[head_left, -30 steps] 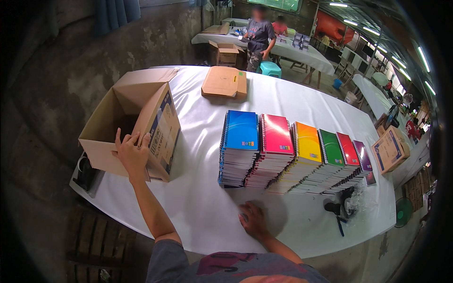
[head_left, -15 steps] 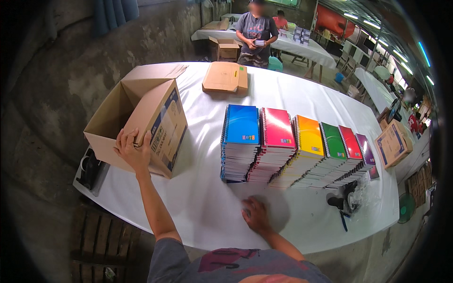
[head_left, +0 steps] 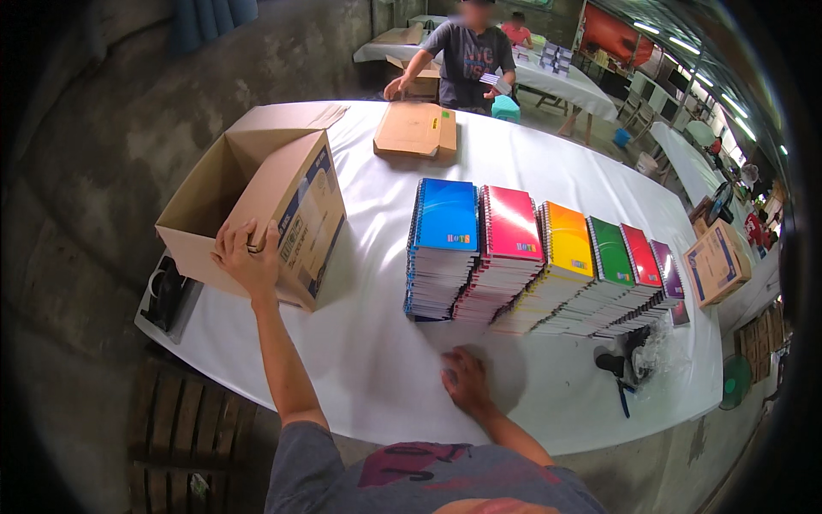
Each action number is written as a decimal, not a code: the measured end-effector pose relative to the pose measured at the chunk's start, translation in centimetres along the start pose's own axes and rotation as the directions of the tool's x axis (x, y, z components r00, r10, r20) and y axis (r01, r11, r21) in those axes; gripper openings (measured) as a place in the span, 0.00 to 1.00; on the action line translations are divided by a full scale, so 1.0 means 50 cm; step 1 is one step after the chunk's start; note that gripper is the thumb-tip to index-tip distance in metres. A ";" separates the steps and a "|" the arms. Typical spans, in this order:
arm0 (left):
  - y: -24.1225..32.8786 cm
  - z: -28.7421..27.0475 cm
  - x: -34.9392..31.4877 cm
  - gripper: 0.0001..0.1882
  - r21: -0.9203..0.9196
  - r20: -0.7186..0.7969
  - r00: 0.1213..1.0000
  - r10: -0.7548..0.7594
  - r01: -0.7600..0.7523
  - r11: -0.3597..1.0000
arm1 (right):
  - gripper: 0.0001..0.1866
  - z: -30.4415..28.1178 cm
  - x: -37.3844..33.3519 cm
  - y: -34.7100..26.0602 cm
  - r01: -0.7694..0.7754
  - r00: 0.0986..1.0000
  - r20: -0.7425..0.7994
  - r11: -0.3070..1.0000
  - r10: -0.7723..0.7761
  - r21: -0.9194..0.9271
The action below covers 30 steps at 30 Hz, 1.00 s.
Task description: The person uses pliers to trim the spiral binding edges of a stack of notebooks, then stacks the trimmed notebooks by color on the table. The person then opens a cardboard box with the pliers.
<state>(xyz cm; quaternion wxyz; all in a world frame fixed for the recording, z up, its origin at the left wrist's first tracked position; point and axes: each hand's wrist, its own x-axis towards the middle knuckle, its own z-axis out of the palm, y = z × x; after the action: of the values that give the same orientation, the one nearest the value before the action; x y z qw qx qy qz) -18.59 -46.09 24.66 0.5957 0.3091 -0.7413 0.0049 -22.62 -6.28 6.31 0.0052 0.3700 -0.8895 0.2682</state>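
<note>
The person's left hand (head_left: 250,261) holds the near edge of the big box (head_left: 312,223), maybe to steady it; right of the box, colour-sorted notebooks (head_left: 567,240) stand stacked, and the right hand (head_left: 466,381) rests, grip unclear

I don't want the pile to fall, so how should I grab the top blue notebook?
I'd probably take the blue notebook by its near edge, coming from the front, where the right hand is: thumb on the cover, fingers underneath. That edge is free, while the spiral binding runs along its left and the pink pile stands close on its right.
</note>
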 end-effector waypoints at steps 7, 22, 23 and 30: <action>-0.012 0.006 0.000 0.12 -0.021 -0.020 0.999 0.033 -0.033 0.999 | 0.20 0.001 -0.007 -0.002 0.014 0.999 -0.049 1.000 -0.013 0.018; -0.028 0.016 -0.004 0.14 -0.007 -0.013 0.997 0.073 -0.073 0.997 | 0.19 0.007 -0.002 0.004 -0.041 0.999 0.012 0.998 0.040 0.037; -0.025 0.015 -0.002 0.14 0.008 -0.004 0.998 0.067 -0.067 0.998 | 0.19 0.008 -0.003 0.002 -0.043 0.999 0.005 0.999 0.043 0.027; -0.024 0.015 -0.005 0.15 -0.012 0.046 0.999 -0.009 0.010 1.000 | 0.16 0.003 0.011 0.009 -0.050 0.998 -0.021 0.998 0.051 0.031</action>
<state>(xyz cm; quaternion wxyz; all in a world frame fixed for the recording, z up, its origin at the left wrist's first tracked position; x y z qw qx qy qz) -18.65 -47.21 23.78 0.5805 0.3091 -0.7532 -0.0092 -23.27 -6.46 6.09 0.0026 0.3444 -0.8942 0.2860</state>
